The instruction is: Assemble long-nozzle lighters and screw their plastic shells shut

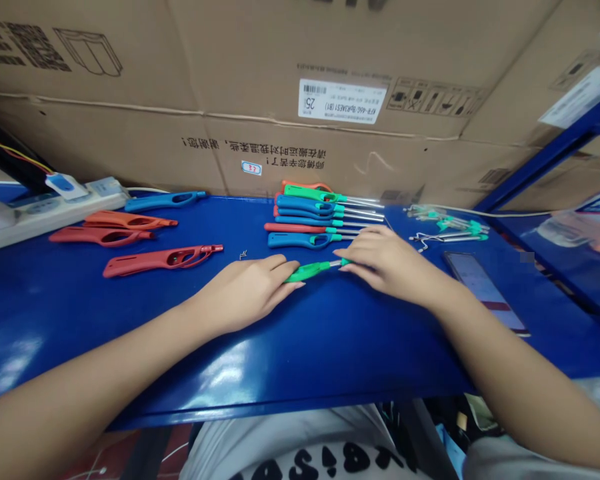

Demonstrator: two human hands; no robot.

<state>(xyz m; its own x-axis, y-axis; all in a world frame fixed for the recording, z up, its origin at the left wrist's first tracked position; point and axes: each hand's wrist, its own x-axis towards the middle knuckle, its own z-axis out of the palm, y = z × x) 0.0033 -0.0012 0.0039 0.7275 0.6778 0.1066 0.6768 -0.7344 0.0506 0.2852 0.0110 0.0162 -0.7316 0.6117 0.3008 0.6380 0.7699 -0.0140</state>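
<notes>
I have the left hand [253, 287] clamped on a green lighter handle [307, 271], thumb and fingers closed around its body, so only its right-hand stretch shows to me. A short length of slim metal tube [335, 263] bridges the gap to the right hand [393, 263], whose thumb and fingertips are pinched together on a teal collar [345, 262]. From here I see this piece held above the middle of the blue table [280, 360], near its front edge, with the two hands close but apart.

Just beyond the hands I have a row of long-necked lighters [305, 208] in orange, green, blue and red, their metal necks pointing right. To my left lie four bare handles: a blue handle [153, 202] at the back, an orange handle [123, 220] and a red handle [87, 235] overlapping, and another red handle [145, 261] nearer the left hand. Tiny metal bits [243, 255] sit just behind that hand.

On the right I make out a loose heap of metal tubes with teal fittings [447, 223], and a phone [485, 287] partly behind the right forearm. A large cardboard box [230, 67] stands along the back.
</notes>
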